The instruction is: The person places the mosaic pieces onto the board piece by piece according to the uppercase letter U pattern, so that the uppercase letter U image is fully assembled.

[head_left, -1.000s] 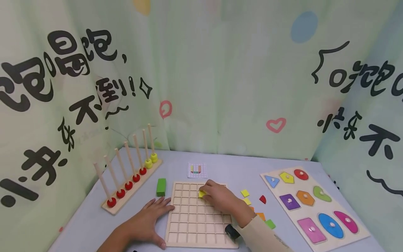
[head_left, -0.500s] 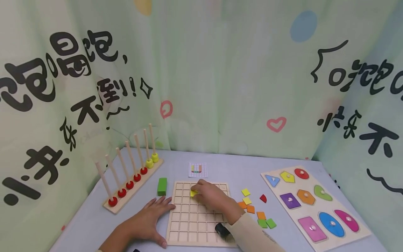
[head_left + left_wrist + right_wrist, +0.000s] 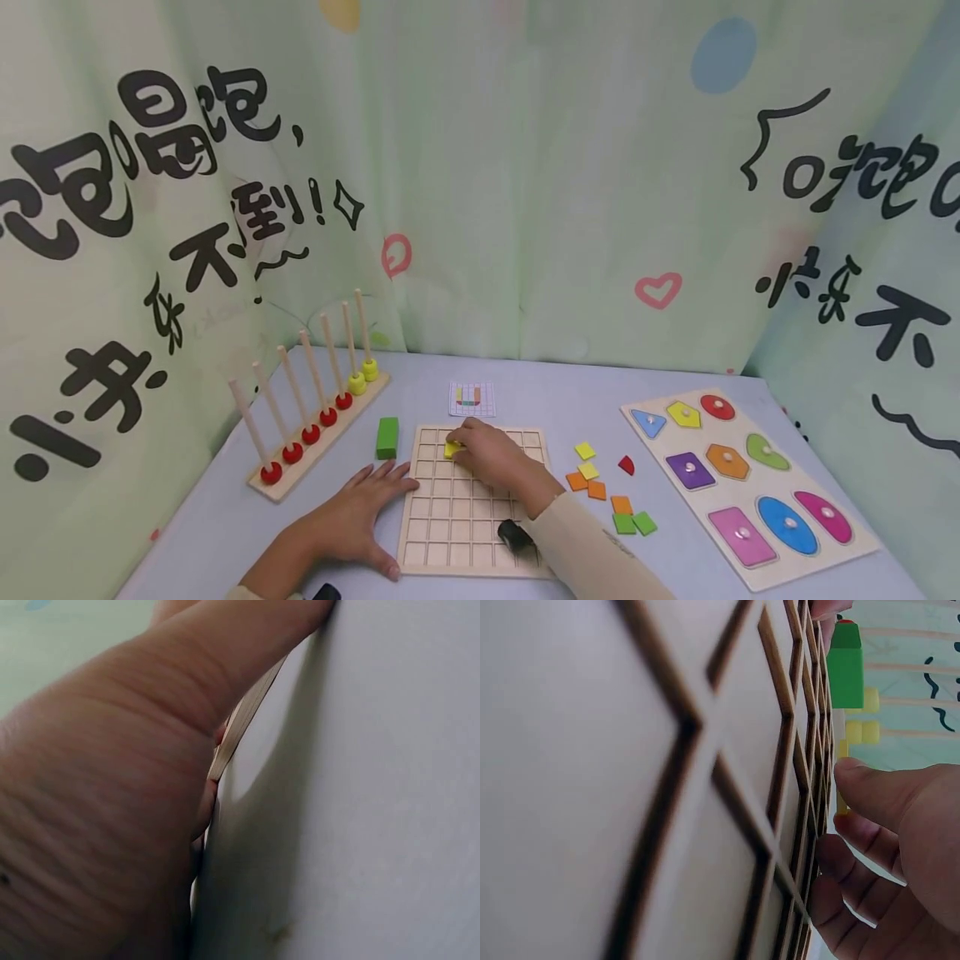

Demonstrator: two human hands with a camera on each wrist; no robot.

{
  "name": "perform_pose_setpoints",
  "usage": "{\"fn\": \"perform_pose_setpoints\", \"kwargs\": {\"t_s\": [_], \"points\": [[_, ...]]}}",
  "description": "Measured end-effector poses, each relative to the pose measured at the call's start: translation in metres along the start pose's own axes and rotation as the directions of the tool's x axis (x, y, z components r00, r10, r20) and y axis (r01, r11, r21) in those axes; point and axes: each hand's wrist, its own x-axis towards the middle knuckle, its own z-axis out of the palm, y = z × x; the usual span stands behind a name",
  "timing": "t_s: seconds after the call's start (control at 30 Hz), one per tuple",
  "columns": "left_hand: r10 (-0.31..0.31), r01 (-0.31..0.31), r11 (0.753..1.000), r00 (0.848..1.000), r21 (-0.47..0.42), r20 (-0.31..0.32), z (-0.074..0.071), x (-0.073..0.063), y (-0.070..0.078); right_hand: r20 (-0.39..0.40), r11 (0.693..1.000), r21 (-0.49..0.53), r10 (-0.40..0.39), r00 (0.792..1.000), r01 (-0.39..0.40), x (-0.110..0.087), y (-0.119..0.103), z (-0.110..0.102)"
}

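Our left hand (image 3: 356, 517) lies spread, gripping nothing; our right hand (image 3: 495, 457) is pinched: placing, we judge. Shape puzzle (image 3: 738, 493), well off right; grid board (image 3: 450, 529) beneath our pinch; peg rack (image 3: 326, 437) left; green block (image 3: 387, 438) near; and, gripped over far rows, our yellow tile (image 3: 452, 450) needs lowering flat, we'd say, our right hand hiding cells.

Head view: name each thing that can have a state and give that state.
Wooden grid board, flat
Left hand, fingers spread, touching that board
Yellow square tile, pinched by right hand, seating unclear
Other yellow tiles, loose
Orange tiles, loose
Green tiles, loose
Red quarter-circle tile, loose
Green block, unheld
Pattern card, printed side up
Peg stand, upright, beads on every peg
Knobbed puzzle board, all nine shapes seated
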Motion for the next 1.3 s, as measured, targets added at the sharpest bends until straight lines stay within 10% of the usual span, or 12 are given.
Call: {"fn": "perform_pose_setpoints", "kwargs": {"t_s": [1.3], "points": [[-0.003,0.004,0.999,1.000,-0.039,0.012,-0.002,0.000,0.001,-0.002,1.000,0.023,-0.015,1.000,0.015,0.006,0.002,0.006]]}}
